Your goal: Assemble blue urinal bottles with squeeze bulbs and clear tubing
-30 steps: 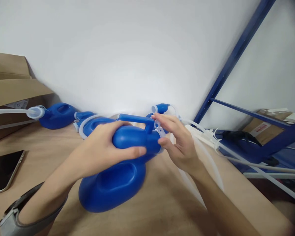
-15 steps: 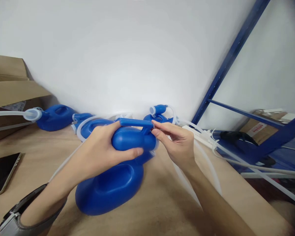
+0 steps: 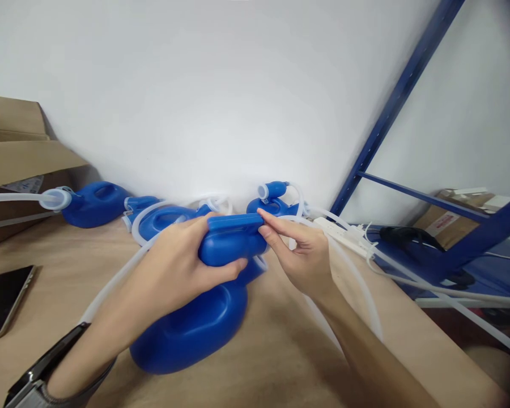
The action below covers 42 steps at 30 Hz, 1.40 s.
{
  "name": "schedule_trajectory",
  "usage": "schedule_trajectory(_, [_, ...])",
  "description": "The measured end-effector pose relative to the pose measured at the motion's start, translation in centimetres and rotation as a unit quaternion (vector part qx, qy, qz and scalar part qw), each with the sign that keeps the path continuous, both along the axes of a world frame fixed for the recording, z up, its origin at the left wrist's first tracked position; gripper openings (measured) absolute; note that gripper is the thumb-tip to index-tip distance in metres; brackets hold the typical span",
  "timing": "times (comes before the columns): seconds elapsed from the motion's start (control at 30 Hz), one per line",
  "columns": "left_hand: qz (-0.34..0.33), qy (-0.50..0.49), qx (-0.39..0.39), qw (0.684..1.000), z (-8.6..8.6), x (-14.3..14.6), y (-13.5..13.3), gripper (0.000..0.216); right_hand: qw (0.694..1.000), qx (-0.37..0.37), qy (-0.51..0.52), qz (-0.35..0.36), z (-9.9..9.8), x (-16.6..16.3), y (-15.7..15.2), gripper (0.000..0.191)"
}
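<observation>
My left hand (image 3: 187, 255) is wrapped round a small blue plastic bottle (image 3: 223, 249), with the thumb along its near side. A straight handle (image 3: 233, 222) runs along the bottle's upper side and faces me. At the handle's right end, thumb and forefinger of my right hand (image 3: 304, 249) are pinched together; whatever lies between them is hidden. Below on the table lies a larger blue jug-like bottle (image 3: 191, 334) with a sunken grip, its neck pointing right and partly covered by the held bottle and my left hand.
Several similar blue bottles (image 3: 96, 204) with clear hoses (image 3: 365, 294) lie along the wall. A phone (image 3: 6, 300) and an open cardboard box (image 3: 29, 164) are at left. To the right are a white power strip (image 3: 344, 235) and a blue metal rack (image 3: 391, 107).
The held bottle has rolled so its handle lies more over the body and faces me. A small clear piece seen at my right fingertips before is now hidden.
</observation>
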State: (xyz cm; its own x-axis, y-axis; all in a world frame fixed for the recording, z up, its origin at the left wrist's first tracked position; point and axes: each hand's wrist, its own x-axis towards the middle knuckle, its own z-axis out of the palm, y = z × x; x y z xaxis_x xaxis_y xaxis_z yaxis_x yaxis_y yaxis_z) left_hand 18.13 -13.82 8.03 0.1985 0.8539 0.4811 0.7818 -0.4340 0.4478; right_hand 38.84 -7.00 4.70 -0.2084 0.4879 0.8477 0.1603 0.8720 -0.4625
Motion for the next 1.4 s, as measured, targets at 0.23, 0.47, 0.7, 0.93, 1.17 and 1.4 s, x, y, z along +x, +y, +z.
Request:
schedule_trajectory(0.23, [0.005,0.015,0.019,1.0,-0.4,-0.2,0.0,0.045,0.993,0.083,-0.067,-0.045,-0.3,0.0,-0.1,0.041])
schedule_trajectory(0.47, [-0.016,0.031,0.005,0.999,-0.6,0.0,0.0,0.05,0.983,0.138,-0.113,-0.045,-0.5,0.4,0.4,0.045])
schedule_trajectory(0.7, [0.022,0.038,0.028,0.999,-0.9,-0.4,0.7,0.053,0.994,-0.005,-0.107,0.029,0.0,0.6,0.5,0.04])
schedule_trajectory(0.93, [-0.02,0.014,-0.03,0.999,-0.7,-0.4,1.3,0.061,0.989,-0.14,-0.032,0.047,0.1,0.8,1.6,0.021])
schedule_trajectory(1.17, [-0.03,-0.017,-0.046,0.998,-0.7,-0.8,1.5,0.059,0.963,-0.235,0.05,0.119,-0.2,0.5,2.3,0.019])
schedule_trajectory(1.4, [-0.053,-0.016,-0.045,0.997,-0.6,-1.0,1.5,0.06,0.954,-0.249,0.062,0.152,0.1,0.2,1.8,0.013])
